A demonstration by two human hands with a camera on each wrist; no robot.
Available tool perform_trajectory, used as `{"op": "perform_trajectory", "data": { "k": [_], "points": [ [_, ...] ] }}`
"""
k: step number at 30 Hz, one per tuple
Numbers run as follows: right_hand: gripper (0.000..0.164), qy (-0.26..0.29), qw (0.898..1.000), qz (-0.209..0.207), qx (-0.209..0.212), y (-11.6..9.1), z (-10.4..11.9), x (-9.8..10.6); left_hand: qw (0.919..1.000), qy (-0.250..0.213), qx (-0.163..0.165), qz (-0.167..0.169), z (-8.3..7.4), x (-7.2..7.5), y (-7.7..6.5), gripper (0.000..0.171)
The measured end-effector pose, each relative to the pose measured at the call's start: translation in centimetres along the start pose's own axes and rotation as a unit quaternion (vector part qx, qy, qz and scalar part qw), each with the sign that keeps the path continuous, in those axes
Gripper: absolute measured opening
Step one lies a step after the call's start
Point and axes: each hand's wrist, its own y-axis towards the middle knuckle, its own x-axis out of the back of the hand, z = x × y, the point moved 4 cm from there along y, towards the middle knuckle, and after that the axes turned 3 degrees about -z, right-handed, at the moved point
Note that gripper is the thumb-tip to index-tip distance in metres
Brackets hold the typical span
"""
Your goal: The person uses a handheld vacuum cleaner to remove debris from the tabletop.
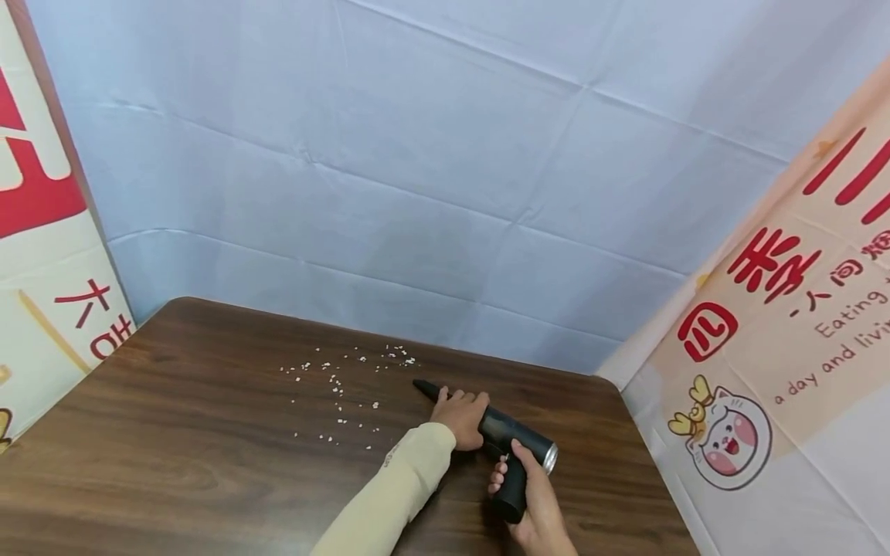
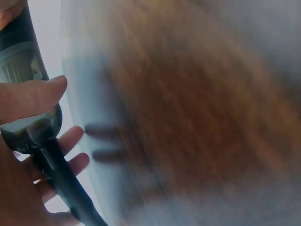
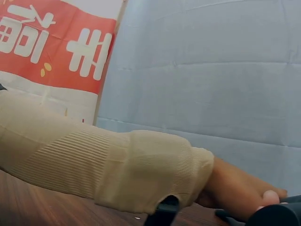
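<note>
The right grip (image 1: 538, 506) clasps the handle (image 1: 513, 488) and the left grip (image 1: 461, 419) the front of the vacuum (image 1: 527, 440), seemingly being readied at the counter (image 1: 208, 463) near white scraps (image 1: 375, 405); aiming the nozzle (image 1: 426, 388) at them likely comes next.

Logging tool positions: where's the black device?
In the head view's lower half, the black device is right of the white bits, gripped by the left hand and right hand.

The table (image 1: 208, 432) was brown with a wood grain, its far corners rounded. Small white bits (image 1: 337, 389) lay scattered on it, some in loose clusters, across its far, middle part.
</note>
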Motion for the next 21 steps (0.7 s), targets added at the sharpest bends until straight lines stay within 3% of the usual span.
{"op": "perform_trajectory", "data": {
  "k": [8, 11, 16, 21],
  "points": [
    [0.032, -0.054, 0.993, 0.055, -0.089, -1.8, 1.3, 2.2, 0.9988, 0.045, 0.019, 0.006, -2.3, -0.2, -2.1, 0.060],
    [0.034, -0.062, 0.984, 0.105, -0.130, -2.4, 2.0, 3.1, 0.9975, 0.062, 0.034, 0.004, -3.4, -0.2, -2.9, 0.065],
    [0.038, -0.089, 0.961, 0.200, -0.172, -3.0, 2.8, 4.2, 0.9948, 0.088, 0.051, 0.006, -4.6, 0.0, -4.4, 0.064],
    [0.040, -0.112, 0.947, 0.229, -0.195, -3.5, 3.3, 4.5, 0.9941, 0.091, 0.055, 0.023, -5.1, 0.2, -5.4, 0.062]
  ]
}}
